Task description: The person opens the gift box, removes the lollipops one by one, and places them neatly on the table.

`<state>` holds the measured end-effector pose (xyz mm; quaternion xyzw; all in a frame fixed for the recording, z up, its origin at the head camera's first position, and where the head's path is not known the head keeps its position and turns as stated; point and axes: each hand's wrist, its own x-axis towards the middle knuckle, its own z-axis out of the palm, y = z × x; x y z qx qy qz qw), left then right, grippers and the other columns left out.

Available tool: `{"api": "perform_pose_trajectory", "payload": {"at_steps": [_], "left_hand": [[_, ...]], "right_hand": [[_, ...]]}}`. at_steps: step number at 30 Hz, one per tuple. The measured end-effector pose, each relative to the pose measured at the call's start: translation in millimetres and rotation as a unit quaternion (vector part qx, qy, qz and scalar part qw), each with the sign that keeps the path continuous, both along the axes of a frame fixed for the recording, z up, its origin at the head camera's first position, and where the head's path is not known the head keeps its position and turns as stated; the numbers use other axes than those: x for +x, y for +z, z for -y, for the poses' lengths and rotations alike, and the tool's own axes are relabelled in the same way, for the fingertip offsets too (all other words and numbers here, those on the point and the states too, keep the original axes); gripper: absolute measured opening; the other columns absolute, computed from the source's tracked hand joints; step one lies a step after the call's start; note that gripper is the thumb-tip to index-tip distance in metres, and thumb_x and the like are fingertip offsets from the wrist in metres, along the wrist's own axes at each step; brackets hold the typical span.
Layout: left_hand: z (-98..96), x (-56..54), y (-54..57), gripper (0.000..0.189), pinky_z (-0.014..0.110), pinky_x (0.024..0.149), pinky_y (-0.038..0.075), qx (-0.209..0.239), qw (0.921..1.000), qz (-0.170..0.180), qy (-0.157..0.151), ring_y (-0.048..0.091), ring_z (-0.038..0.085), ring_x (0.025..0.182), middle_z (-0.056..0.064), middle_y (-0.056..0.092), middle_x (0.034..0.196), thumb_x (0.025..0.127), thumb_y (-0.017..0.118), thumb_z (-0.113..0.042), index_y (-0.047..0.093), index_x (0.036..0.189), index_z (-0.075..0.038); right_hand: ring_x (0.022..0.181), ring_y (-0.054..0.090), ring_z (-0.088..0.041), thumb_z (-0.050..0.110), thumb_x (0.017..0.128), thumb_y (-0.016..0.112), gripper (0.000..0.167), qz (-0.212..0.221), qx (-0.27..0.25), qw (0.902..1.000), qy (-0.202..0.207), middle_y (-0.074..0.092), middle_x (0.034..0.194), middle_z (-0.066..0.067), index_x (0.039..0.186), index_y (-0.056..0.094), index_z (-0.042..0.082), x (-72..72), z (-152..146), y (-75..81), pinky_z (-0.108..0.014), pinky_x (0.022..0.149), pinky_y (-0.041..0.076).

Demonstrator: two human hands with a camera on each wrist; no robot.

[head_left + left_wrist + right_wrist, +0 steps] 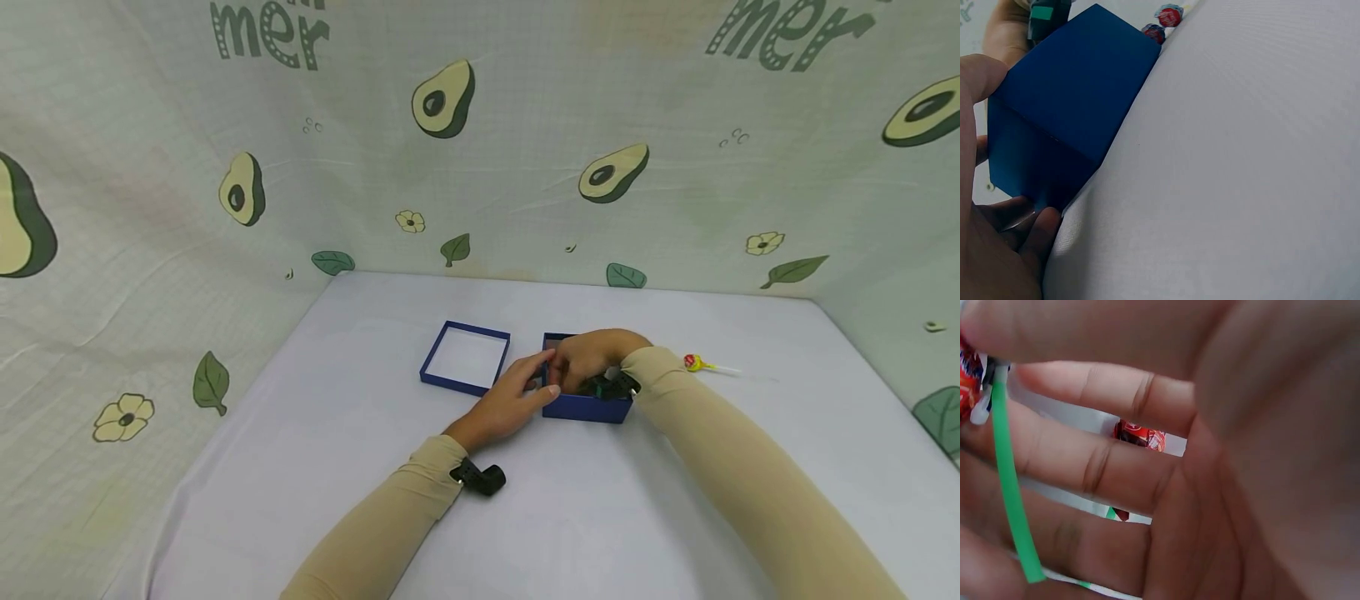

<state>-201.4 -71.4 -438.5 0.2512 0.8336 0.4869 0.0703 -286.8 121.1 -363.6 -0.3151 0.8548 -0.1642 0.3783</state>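
A deep blue box (585, 408) stands on the white table. The left hand (510, 404) holds its left end, thumb at the front wall's top edge and fingers against the side, as the left wrist view of the box (1075, 87) also shows. Inside the box is the right hand (592, 358). Its thumb and fingers pinch a lollipop (967, 384) with red wrapper and green stick (1011, 487). Another red-wrapped candy (1140, 435) shows between the fingers. The right hand and wrist hide much of the box's inside from the head view.
A shallow blue-rimmed lid (453, 385) with a white inside lies left of the box. Right of the box, a red-and-yellow lollipop (693, 362) lies by the right sleeve. Two red wrapped heads (1169, 15) show beyond the box. Patterned cloth (517, 225) hangs behind the table.
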Motion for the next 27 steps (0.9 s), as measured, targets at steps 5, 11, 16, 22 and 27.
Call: {"api": "perform_pose_trajectory", "payload": {"at_steps": [5, 11, 16, 22, 27], "left_hand": [[-0.3, 1.0, 0.7, 0.062, 0.034, 0.112, 0.036, 0.002, 1.0, -0.004, 0.0, 0.035, 0.019, 0.142, 0.001, 0.028, 0.161, 0.103, 0.05, -0.046, 0.026, 0.159, -0.033], [-0.5, 1.3, 0.5, 0.062, 0.035, 0.112, 0.037, -0.002, 1.0, -0.006, 0.003, 0.037, 0.02, 0.141, 0.001, 0.03, 0.16, 0.103, 0.05, -0.046, 0.026, 0.159, -0.033], [-0.5, 0.7, -0.4, 0.063, 0.034, 0.111, 0.037, -0.006, 1.0, 0.001, 0.007, 0.038, 0.019, 0.14, -0.001, 0.029, 0.16, 0.103, 0.05, -0.049, 0.025, 0.159, -0.036], [-0.1, 1.8, 2.1, 0.063, 0.033, 0.111, 0.037, -0.007, 0.9999, -0.007, 0.005, 0.036, 0.017, 0.141, -0.001, 0.029, 0.16, 0.103, 0.05, -0.049, 0.025, 0.159, -0.034], [-0.6, 1.4, 2.8, 0.063, 0.033, 0.111, 0.037, -0.007, 1.0, -0.005, 0.004, 0.037, 0.017, 0.141, 0.0, 0.029, 0.16, 0.103, 0.05, -0.05, 0.025, 0.159, -0.035]], "right_hand": [[0.081, 0.056, -0.016, 0.009, 0.079, 0.074, 0.019, 0.0, 0.007, 0.9999, -0.011, 0.065, 0.092, 0.0, 0.097, 0.073, 0.014, 1.3, -0.7, 1.0, -0.029, 0.069, 0.047], [0.082, 0.056, -0.017, 0.01, 0.081, 0.074, 0.017, 0.01, 0.001, 0.9999, -0.009, 0.063, 0.093, -0.001, 0.097, 0.073, 0.014, 2.1, -2.7, 1.3, -0.03, 0.07, 0.047], [0.073, 0.056, -0.014, 0.007, 0.081, 0.071, 0.016, 0.015, -0.028, 0.9995, -0.001, 0.063, 0.085, 0.0, 0.095, 0.074, 0.014, 1.9, -4.9, -0.9, -0.028, 0.063, 0.048], [0.075, 0.061, -0.015, 0.01, 0.082, 0.073, 0.016, 0.008, -0.053, 0.9985, -0.016, 0.068, 0.091, -0.001, 0.097, 0.075, 0.014, 2.6, -8.0, -0.4, -0.03, 0.066, 0.054], [0.076, 0.062, -0.015, 0.014, 0.083, 0.074, 0.016, 0.001, -0.027, 0.9995, -0.015, 0.067, 0.094, -0.001, 0.099, 0.075, 0.013, 3.9, -7.7, 4.6, -0.03, 0.067, 0.053]]}}
